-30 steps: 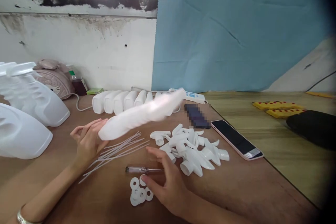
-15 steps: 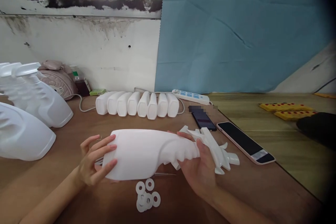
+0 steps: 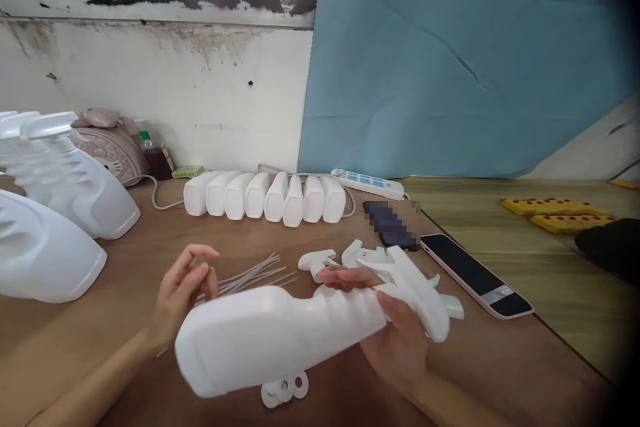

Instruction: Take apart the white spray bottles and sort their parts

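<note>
A white plastic spray bottle (image 3: 270,337) lies slanted in the air, its flat base toward the lower left. My right hand (image 3: 397,333) is closed around its neck end, hiding the opening. My left hand (image 3: 185,297) is off the bottle, fingers loosely bent and apart, with nothing seen in it. Beside that hand lie several thin white tubes (image 3: 257,273). Several white trigger spray heads (image 3: 415,287) are heaped behind my right hand. White ring washers (image 3: 285,387) lie under the bottle, partly covered by it.
A row of white bottles (image 3: 265,199) lies along the back, bases toward me. Larger white bottles with spray heads (image 3: 55,240) stand at the left. A power strip (image 3: 370,183), a dark phone (image 3: 393,223) and a pink-edged phone (image 3: 475,273) lie at the right.
My left hand has let go of the bottle's base and drawn back slightly. The bottle has rolled and its base has swung down toward me, uncovering the tubes and hiding some washers.
</note>
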A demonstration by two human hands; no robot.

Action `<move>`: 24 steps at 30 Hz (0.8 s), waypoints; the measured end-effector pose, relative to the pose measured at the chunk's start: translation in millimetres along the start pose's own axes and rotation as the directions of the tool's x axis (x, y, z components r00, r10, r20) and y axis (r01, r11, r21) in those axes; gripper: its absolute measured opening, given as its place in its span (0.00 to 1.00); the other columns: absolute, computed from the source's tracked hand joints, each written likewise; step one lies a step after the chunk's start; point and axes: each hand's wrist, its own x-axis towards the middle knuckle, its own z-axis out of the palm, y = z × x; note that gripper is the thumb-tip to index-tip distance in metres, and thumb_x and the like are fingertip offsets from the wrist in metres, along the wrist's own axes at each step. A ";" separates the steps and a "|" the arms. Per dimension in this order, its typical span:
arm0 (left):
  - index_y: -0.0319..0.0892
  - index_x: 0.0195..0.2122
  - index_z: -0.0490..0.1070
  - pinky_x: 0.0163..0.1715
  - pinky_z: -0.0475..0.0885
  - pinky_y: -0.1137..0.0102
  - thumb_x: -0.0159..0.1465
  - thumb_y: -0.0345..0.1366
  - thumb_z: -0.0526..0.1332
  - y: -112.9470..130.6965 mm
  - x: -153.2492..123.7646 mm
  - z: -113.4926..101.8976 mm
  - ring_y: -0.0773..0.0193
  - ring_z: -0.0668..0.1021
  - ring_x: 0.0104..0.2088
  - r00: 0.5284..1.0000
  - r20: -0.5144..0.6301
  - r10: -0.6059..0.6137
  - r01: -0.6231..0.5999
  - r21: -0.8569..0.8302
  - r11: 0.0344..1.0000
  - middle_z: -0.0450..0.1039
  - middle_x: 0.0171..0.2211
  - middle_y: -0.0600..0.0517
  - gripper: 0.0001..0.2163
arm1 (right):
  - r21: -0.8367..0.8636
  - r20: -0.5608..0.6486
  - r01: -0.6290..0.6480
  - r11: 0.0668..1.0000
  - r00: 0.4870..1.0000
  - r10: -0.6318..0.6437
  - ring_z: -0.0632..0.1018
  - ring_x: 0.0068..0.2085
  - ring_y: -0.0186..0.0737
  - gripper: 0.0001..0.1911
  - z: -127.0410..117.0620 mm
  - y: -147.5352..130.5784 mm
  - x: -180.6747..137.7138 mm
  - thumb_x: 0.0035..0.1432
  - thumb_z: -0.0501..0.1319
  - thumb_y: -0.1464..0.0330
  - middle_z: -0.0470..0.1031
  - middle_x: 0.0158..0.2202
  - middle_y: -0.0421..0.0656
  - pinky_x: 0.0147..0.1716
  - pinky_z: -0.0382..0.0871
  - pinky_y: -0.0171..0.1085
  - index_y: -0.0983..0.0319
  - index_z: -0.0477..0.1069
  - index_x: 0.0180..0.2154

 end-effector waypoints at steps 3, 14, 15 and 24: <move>0.46 0.41 0.58 0.10 0.56 0.78 0.63 0.40 0.50 7.8 7.5 0.0 0.71 0.63 0.08 0.978 -0.037 -0.206 0.199 -0.133 0.971 0.65 0.14 0.60 0.07 | -0.111 -0.043 0.053 0.992 0.997 -0.058 0.72 0.39 0.45 0.19 -1.3 -2.5 1.7 0.53 0.54 0.54 0.77 0.36 0.45 0.41 0.64 0.42 0.59 0.76 0.33; 0.54 0.59 0.51 0.46 0.67 0.56 0.51 0.26 0.63 -8.5 5.4 -7.3 0.52 0.66 0.52 0.626 0.289 0.725 -0.726 0.554 0.406 0.54 0.59 0.45 0.36 | 0.267 -0.311 -0.249 0.931 0.892 0.327 0.76 0.38 0.43 0.23 4.5 -9.1 12.6 0.52 0.55 0.49 0.77 0.34 0.42 0.34 0.71 0.38 0.59 0.73 0.39; 0.54 0.59 0.51 0.47 0.67 0.56 0.49 0.24 0.63 -7.4 5.3 -7.5 0.53 0.66 0.53 0.539 0.327 0.776 -0.760 0.587 0.280 0.53 0.59 0.47 0.38 | 0.273 -0.303 -0.244 0.931 0.896 0.323 0.76 0.39 0.42 0.23 4.2 -8.0 12.3 0.52 0.56 0.49 0.78 0.34 0.42 0.35 0.71 0.38 0.59 0.73 0.39; 0.47 0.51 0.60 0.34 0.74 0.62 0.53 0.33 0.63 4.0 1.5 -5.9 0.54 0.77 0.39 0.748 0.268 0.607 -0.652 0.469 0.596 0.73 0.40 0.45 0.24 | 0.226 -0.172 -0.246 0.942 0.942 0.287 0.75 0.39 0.40 0.21 1.8 0.6 3.6 0.54 0.55 0.51 0.76 0.37 0.42 0.34 0.71 0.35 0.59 0.73 0.40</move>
